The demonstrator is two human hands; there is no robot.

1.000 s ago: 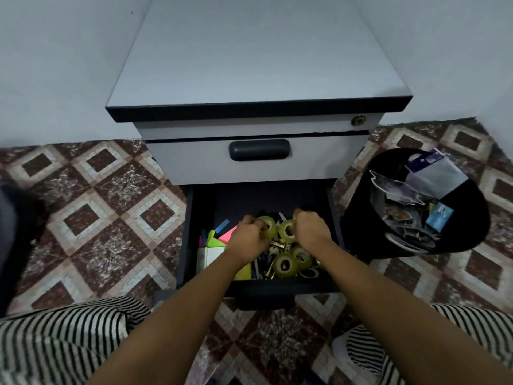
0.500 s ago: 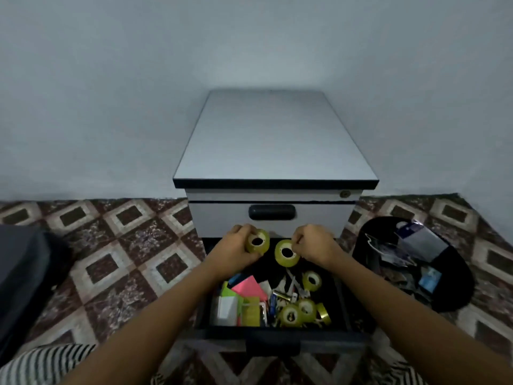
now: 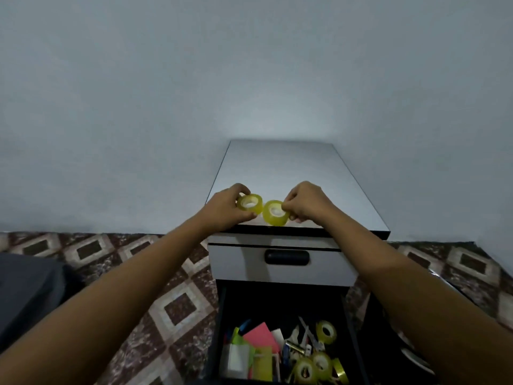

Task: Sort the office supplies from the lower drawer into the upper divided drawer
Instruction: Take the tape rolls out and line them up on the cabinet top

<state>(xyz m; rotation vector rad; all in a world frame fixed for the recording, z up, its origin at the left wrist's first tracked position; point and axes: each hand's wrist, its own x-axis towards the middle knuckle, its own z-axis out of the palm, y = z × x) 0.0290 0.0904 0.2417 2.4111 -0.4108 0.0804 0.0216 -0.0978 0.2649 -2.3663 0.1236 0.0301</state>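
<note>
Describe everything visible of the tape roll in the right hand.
The tape roll is a yellowish, see-through ring with a pale core, its hole facing the camera. The right hand pinches its edge, holding it over the front edge of the cabinet top, close beside a second roll. Whether it rests on the top cannot be told.

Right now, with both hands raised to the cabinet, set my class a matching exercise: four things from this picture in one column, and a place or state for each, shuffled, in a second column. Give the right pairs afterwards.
Column one
1. left hand
2. pink notepad
3. upper drawer
4. lower drawer

Column two
A. closed
B. pulled open
C. grips a yellow tape roll
D. lies among loose supplies inside the open drawer

Pairs: 1-C, 2-D, 3-A, 4-B.
</note>
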